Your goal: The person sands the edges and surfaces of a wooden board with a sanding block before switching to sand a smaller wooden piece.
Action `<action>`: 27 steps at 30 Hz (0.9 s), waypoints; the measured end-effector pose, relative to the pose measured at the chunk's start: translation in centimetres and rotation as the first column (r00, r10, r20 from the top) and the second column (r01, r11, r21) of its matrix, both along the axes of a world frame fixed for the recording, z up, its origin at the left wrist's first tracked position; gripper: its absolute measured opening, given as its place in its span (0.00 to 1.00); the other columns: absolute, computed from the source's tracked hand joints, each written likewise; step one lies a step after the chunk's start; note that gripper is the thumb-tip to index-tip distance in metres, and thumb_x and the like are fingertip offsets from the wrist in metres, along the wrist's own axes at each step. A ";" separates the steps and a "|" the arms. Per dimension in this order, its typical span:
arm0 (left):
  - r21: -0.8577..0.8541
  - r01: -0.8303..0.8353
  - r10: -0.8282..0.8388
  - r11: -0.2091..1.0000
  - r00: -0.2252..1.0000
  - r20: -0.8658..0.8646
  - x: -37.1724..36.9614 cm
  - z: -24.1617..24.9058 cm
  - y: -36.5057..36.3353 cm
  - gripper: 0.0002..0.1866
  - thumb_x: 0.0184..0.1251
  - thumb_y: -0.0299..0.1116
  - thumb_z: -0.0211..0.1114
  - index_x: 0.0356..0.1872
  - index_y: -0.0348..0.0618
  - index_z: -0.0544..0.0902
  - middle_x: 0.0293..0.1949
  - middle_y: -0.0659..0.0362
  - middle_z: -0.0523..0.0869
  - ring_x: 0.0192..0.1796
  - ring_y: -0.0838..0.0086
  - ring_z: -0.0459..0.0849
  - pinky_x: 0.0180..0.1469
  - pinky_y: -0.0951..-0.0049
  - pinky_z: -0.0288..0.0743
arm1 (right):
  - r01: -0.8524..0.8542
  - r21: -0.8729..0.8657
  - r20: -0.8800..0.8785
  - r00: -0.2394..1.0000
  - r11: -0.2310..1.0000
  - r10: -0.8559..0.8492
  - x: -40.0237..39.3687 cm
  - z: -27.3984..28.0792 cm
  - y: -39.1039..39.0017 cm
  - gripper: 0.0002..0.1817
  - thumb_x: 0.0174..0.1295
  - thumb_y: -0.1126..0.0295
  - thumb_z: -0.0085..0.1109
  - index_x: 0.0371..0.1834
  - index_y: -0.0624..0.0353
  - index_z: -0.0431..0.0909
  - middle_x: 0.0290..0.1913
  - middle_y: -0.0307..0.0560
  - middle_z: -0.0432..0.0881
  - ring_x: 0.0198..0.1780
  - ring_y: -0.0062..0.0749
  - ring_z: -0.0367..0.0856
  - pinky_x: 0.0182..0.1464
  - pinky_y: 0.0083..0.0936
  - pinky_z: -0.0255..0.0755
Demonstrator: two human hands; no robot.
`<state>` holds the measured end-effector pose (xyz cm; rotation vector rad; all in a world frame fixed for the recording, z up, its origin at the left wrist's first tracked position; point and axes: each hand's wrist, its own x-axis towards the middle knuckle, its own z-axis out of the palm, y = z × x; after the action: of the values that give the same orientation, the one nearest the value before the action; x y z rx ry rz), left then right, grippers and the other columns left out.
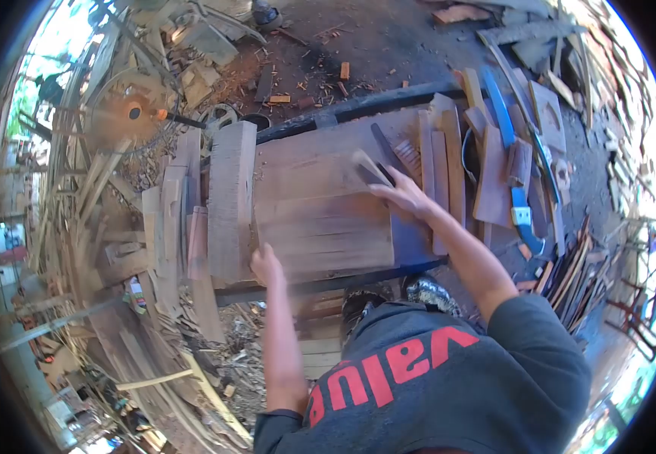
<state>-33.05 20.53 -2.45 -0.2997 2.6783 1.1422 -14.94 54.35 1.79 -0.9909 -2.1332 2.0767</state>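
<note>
A wide brown board (320,231), smeared by motion, lies across the low workbench (351,136). At its near left corner is my left hand (267,265), with the fingers closed; what they grip is hidden. Over the right part of the bench, my right hand (405,195) has thumb and fingers around a small blurred object (369,168) with pale and dark parts, too unclear to name. Just beyond that hand lies a dark narrow tool (382,142). Left of the board stands a thick rough plank (230,200).
A blue-handled saw (521,216) lies among wood pieces (494,178) at the right. A round blade or wheel (133,112) is at the upper left. Stacked strips (173,219) flank the bench's left side. Scraps litter the ground (309,57), and more sticks (570,265) lie at the right.
</note>
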 end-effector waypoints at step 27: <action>0.307 0.020 0.026 0.951 0.989 -0.145 8.4 -7.2 13.8 0.41 0.70 0.62 0.65 0.56 0.22 0.75 0.53 0.33 0.83 0.57 0.47 0.84 0.60 0.57 0.74 | -0.370 0.902 0.337 0.925 0.221 0.172 4.0 0.9 -6.9 0.38 0.63 0.55 0.65 0.77 0.42 0.64 0.55 0.57 0.72 0.50 0.54 0.71 0.49 0.48 0.66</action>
<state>-24.67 34.32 -9.61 -0.1715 2.5626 1.6153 -10.89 47.42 2.65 -0.5587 -3.0422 0.2513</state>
